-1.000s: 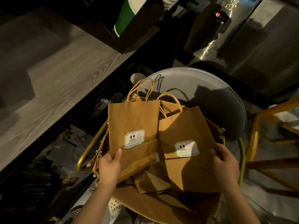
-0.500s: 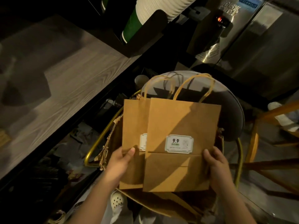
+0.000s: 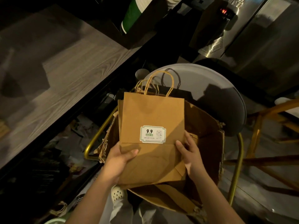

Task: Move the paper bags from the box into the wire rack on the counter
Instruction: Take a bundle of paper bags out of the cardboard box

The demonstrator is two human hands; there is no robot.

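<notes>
I hold a small stack of flat brown paper bags with twisted handles above an open cardboard box. The front bag carries a white sticker reading 9.9. My left hand grips the stack's lower left edge, thumb across the front. At the lower right edge, my right hand clasps the stack. The box rests on a grey chair with a gold frame; its torn flaps hang outward. The wire rack is not in view.
A wood-grain counter runs along the left, with a dark shelf of clutter beneath it. A green and white cup stack stands at the counter's far end. A steel appliance is behind the chair. A wooden stool stands at right.
The two bags, held apart a second ago, have been slid together into one aligned stack and lifted slightly above the box. Both hands now grip its lower edges.
</notes>
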